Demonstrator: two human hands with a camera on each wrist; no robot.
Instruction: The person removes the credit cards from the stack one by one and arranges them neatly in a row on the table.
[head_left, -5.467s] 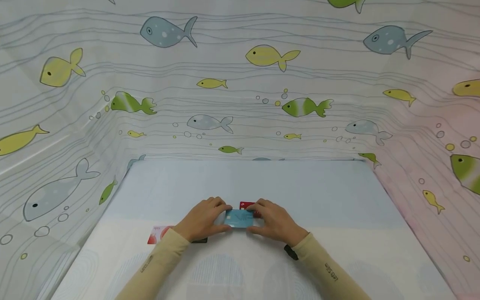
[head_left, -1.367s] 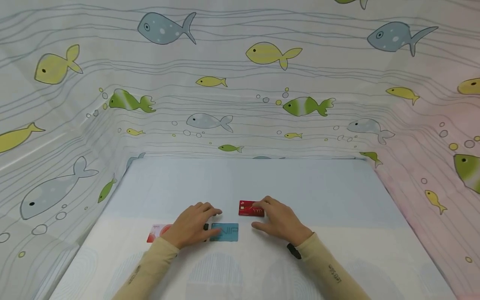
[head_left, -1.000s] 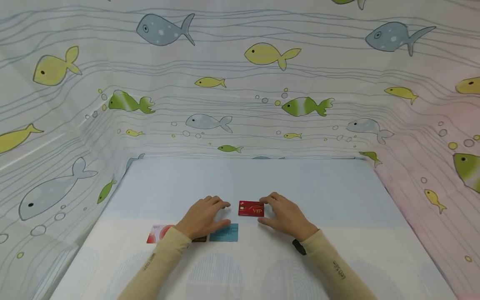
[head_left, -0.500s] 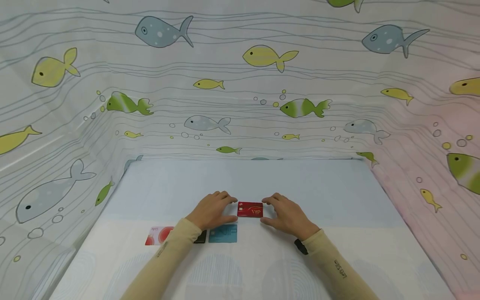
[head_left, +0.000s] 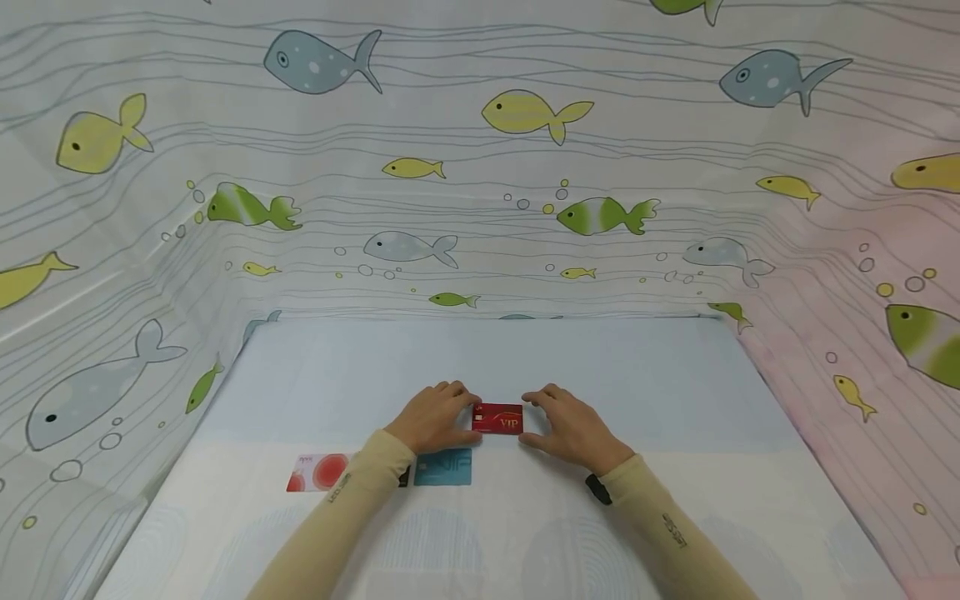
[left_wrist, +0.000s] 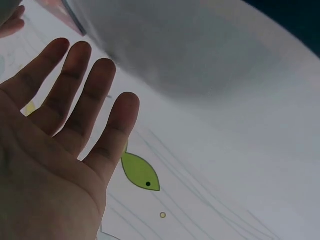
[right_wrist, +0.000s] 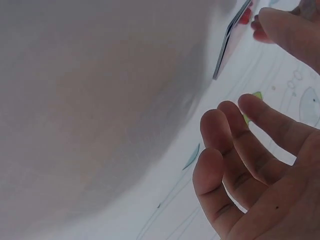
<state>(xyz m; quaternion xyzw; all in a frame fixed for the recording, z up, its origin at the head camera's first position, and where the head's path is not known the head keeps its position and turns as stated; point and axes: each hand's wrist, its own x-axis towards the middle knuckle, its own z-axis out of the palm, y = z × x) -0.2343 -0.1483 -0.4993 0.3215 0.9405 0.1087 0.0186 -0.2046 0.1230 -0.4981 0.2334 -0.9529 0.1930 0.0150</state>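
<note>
A red VIP card (head_left: 497,419) lies flat on the table between my hands in the head view. My left hand (head_left: 435,417) is at its left side, with index finger and thumb at the corners; light contact is possible. My right hand (head_left: 573,429) stands by the right edge, fingertips very close; touching or apart I cannot tell. Both wrist views show loosely extended fingers. Nearer me lies a row: a pink-and-white card with red circles (head_left: 318,472), a black card (head_left: 405,477) mostly hidden by my left sleeve, and a blue VIP card (head_left: 444,467).
The table (head_left: 637,367) has a pale blue far part and a white near part with faint arch patterns. Fish-printed sheeting (head_left: 480,200) rises at the back and both sides. A black object (head_left: 597,489) shows at my right wrist.
The blue card, earlier between both hands, now lies at the row's right end. My left hand has moved right to the red card; my right hand has shifted off its face to its right edge.
</note>
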